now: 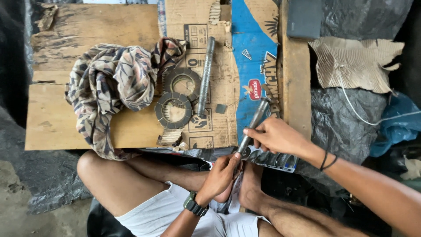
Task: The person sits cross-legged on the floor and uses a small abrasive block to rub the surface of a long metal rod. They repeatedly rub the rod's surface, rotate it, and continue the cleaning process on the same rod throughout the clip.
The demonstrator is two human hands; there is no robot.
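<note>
My right hand (277,136) grips a grey metal rod (255,120) near its middle, the rod slanting up toward the blue cardboard. My left hand (220,174), with a dark wristwatch, closes around the rod's lower end just above my crossed legs. Both hands hold the same rod. Farther out on the brown cardboard (221,79) lie two ring-shaped toothed discs (173,110) and a second, longer metal shaft (205,75) lying nearly upright in the view.
A patterned brown cloth (115,83) is bunched on a wooden board (70,118) at left. A small dark square piece (221,108) lies by the shaft. Torn corrugated cardboard (355,61) and a white cord (364,115) rest on black plastic sheeting at right.
</note>
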